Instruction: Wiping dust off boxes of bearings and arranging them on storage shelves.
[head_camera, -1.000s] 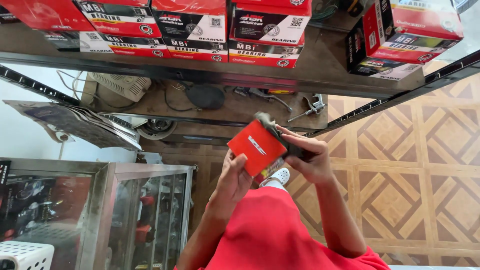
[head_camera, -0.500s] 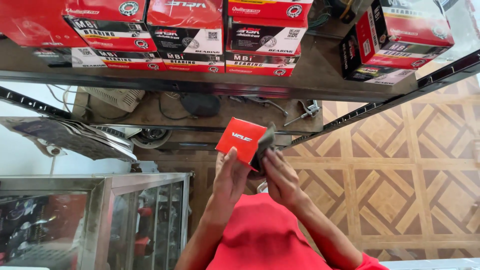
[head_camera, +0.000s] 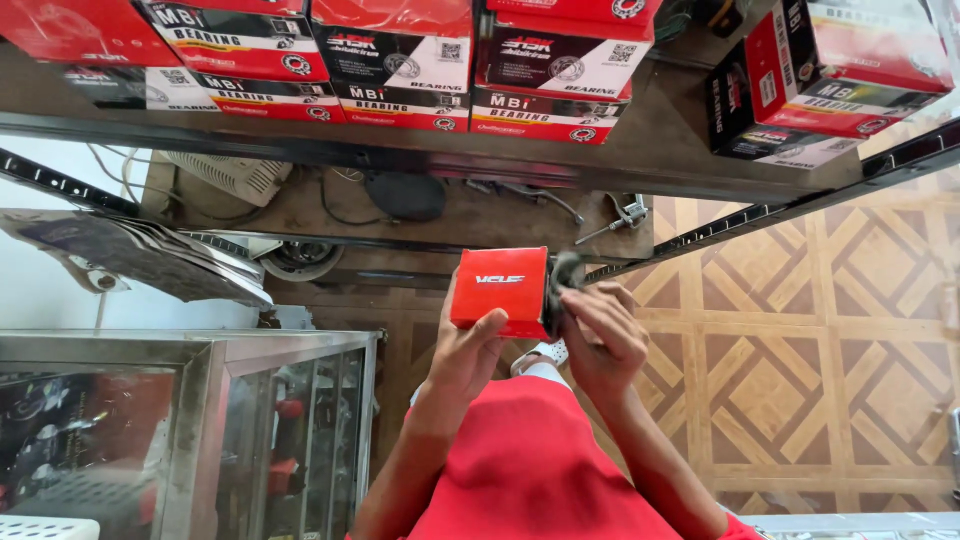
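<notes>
Far left, we see a glass display case (head_camera: 200, 430) with a metal frame, red shapes dim behind its panes, and above it a sheaf of grey papers (head_camera: 130, 255) sticking out. Along the top runs a shelf (head_camera: 640, 150) carrying a row of red-and-black cartons (head_camera: 400, 70), each with a white band and a small square code patch, stacked two high from the left corner to the middle.

Moving in, our left hand (head_camera: 470, 350) comes up from below, fingers curled round the lower edge of a small red box (head_camera: 500, 290) with a short white label across its face. The box sits in mid-air at the centre of the view, in front of our red shirt (head_camera: 530, 470), below the shelf.

Just right of it, our right hand (head_camera: 600, 340) is pressed against the box's right side, fingers bent and pinching a dark, rounded piece (head_camera: 562, 275) at the open end; what that piece is, we cannot tell.

Behind the hands, a lower wooden bench (head_camera: 480, 215) holds a black round object (head_camera: 405, 195), cables and a metal tool (head_camera: 620, 215). Further right, a separate stack of red and black cartons (head_camera: 830, 80) sits at an angle on the shelf end, over a floor (head_camera: 820, 340) of patterned wooden tiles.
</notes>
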